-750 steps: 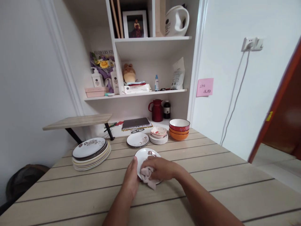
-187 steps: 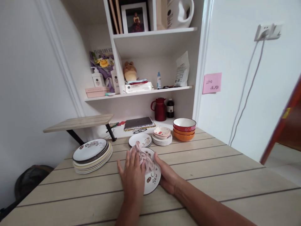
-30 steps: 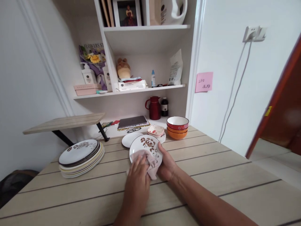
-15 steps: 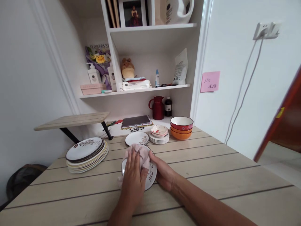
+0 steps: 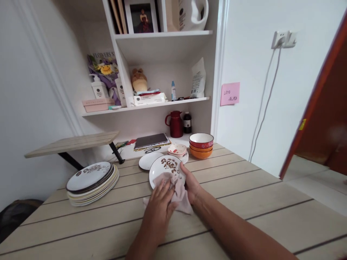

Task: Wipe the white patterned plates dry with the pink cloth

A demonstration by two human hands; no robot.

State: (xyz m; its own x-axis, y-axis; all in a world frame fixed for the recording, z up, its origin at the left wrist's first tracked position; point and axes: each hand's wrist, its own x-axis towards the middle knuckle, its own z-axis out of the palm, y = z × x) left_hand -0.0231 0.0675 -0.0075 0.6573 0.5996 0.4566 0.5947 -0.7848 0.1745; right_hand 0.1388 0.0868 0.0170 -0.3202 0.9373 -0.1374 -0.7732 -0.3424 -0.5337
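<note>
A white plate [image 5: 158,169] with a brown flower pattern and dark rim is tilted up toward me above the table. My right hand [image 5: 191,184] grips its right edge, thumb on the front and the other fingers hidden behind. Against the plate's lower part, my left hand [image 5: 162,200] presses a crumpled pale pink cloth [image 5: 182,193], which hangs down below the rim. Just behind lies another white plate [image 5: 148,160] with a dark rim. Small plates [image 5: 185,157] carrying a little patterned dish [image 5: 177,149] are partly hidden by the held plate.
A tall stack of plates [image 5: 92,180] stands at the left, near a small raised wooden shelf [image 5: 78,142]. Red and orange bowls [image 5: 201,146] are stacked at the back right. Behind are a laptop [image 5: 151,141], glasses [image 5: 152,149], a red jug [image 5: 176,124] and a dark bottle [image 5: 187,122].
The cloth and my left hand have slid from the plate's upper part to its lower part, uncovering the flower pattern. The plate is tilted up more. The camera view has turned right.
</note>
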